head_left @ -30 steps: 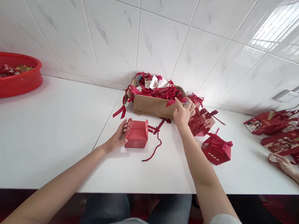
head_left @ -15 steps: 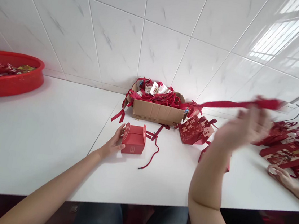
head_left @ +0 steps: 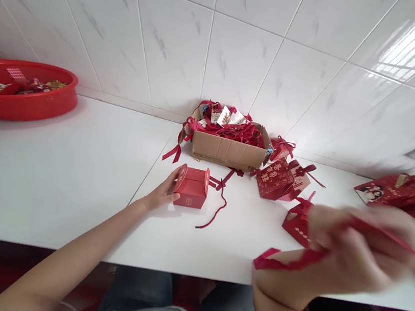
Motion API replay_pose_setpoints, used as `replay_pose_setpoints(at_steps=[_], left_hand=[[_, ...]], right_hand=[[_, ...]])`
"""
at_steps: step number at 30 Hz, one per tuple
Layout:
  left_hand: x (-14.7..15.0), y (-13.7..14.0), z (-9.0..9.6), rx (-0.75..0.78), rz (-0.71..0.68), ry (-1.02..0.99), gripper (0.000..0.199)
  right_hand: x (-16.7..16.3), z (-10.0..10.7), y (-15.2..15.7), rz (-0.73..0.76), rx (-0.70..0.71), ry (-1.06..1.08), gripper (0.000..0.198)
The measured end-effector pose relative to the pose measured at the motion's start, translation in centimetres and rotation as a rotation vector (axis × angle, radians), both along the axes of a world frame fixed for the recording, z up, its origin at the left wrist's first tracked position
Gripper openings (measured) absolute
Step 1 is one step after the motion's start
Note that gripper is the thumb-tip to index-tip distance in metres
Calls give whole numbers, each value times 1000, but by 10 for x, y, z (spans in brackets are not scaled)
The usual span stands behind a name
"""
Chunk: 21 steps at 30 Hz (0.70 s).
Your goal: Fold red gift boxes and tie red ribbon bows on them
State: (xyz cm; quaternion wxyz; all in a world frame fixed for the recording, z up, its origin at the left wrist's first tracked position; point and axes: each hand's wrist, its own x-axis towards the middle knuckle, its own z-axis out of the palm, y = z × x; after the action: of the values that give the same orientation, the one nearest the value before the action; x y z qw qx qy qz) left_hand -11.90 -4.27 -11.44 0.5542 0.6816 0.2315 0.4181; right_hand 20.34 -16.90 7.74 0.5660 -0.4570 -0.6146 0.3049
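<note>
A small red gift box (head_left: 191, 190) stands upright on the white table, its lid flaps folded together. My left hand (head_left: 161, 191) grips its left side, thumb on the front and fingers behind. At the right, my right hand (head_left: 366, 245) is raised over the table, smeared by motion. It is closed around a red ribbon (head_left: 288, 264), whose one end trails left over my forearm. Just right of the gift box lies a dark red cord (head_left: 220, 210) with a ribbon piece (head_left: 231, 179) at its upper end.
Behind the gift box, a cardboard box (head_left: 226, 151) overflows with red ribbons and tags. Red boxes with bows (head_left: 276, 180) stand right of it, and more red packages (head_left: 385, 190) farther right. A red plastic basin (head_left: 27, 108) with wrapped items sits left. A tiled wall (head_left: 175, 45) closes the back.
My right hand has come down and toward me, bringing the ribbon away from the cardboard box. The left hand stays on the gift box. The view has shifted slightly.
</note>
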Motion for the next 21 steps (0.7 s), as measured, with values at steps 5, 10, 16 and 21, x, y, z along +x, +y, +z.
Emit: replay_pose_setpoints(at_steps=[5, 10, 16, 21], left_hand=[[2, -7, 10, -33, 20, 0, 83], [-1, -5, 14, -82, 55, -5, 68], [-2, -1, 13, -126, 76, -19, 58], [-3, -3, 14, -137, 72, 15, 60]], right_hand=[[-23, -4, 49, 212, -153, -169, 16], [-39, -32, 107, 464, -427, -244, 20], [-32, -44, 123, 653, -563, -205, 20], [-31, -44, 124, 733, -596, -262, 20]])
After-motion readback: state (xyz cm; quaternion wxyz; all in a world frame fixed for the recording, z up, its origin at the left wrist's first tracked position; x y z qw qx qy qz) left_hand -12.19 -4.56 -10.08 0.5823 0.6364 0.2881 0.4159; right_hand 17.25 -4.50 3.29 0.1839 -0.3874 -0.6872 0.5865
